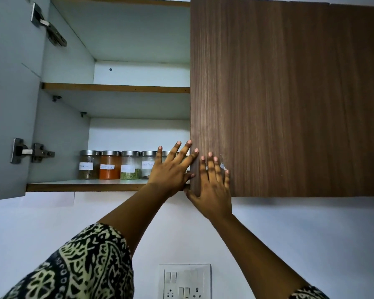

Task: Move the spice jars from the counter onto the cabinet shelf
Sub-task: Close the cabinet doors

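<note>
Spice jars [117, 165] line the bottom shelf [84, 186] — both hands spread flat, empty, against the closed door [289, 100].

Clear spice jars [110, 165], brushed metal lids; matt woodgrain door [289, 93].

White wall [311, 234] with switch panel [185, 281]; brown wood-grain cabinet door [289, 93] above.

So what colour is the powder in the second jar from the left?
Orange-red, in the steel-lidded glass jar; the head view shows it.
</note>
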Demonstrator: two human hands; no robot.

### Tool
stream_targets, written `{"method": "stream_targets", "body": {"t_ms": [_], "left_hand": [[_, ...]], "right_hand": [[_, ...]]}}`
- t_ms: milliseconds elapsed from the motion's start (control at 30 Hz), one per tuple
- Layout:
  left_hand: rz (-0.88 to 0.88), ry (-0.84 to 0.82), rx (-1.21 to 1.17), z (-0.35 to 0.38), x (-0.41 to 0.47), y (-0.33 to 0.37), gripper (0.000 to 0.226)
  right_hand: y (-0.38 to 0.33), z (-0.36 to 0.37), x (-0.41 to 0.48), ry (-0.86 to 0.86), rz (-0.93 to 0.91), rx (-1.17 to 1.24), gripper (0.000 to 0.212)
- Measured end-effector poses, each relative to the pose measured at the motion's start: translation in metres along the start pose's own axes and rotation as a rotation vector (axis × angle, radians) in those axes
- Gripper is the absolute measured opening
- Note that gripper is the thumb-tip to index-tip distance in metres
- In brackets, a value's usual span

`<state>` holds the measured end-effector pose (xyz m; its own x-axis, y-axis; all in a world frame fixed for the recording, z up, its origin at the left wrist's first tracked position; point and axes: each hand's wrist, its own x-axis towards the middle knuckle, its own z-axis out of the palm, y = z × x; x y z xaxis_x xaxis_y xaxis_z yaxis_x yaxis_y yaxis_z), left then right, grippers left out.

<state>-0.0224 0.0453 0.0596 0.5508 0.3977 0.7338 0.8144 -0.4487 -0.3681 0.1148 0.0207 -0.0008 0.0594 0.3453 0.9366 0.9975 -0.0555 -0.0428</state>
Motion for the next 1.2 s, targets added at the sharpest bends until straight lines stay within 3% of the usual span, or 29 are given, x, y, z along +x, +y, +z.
{"method": "stream_targets", "body": {"t_ms": [233,367,500,767,933,1033,1100,1200], "left_hand": [[-0.075,-0.225,-0.161,-0.038,-0.033,0.004,0.075],[-0.117,-0.201,-0.220,-0.083,-0.094,-0.020,0.069],[-0.191,0.013,-0.291,-0.151,-0.164,-0.056,0.056],[-0.379,0.631,-0.231,-0.290,-0.308,-0.144,0.038],[-0.574,0.781,-0.145,-0.347,-0.362,-0.207,0.047],[-0.759,0.720,-0.349,-0.351,-0.376,-0.235,0.061],[-0.915,0.574,-0.698,-0.348,-0.380,-0.246,0.064],[-0.989,0.464,-1.127,-0.341,-0.382,-0.254,0.044]], "right_hand": [[-0.008,-0.056,0.001,-0.276,0.040,-0.015,0.092],[-0.050,-0.103,-0.014,-0.240,0.026,0.003,0.081],[-0.124,-0.150,-0.032,-0.176,-0.061,0.103,0.069],[-0.309,-0.253,-0.041,0.082,-0.308,0.381,0.054],[-0.410,-0.306,-0.033,0.181,-0.456,0.481,0.048],[-0.459,-0.326,-0.021,0.111,-0.524,0.524,0.048],[-0.485,-0.333,-0.012,0.071,-0.594,0.476,0.049],[-0.509,-0.335,-0.002,0.013,-0.681,0.354,0.049]]}}
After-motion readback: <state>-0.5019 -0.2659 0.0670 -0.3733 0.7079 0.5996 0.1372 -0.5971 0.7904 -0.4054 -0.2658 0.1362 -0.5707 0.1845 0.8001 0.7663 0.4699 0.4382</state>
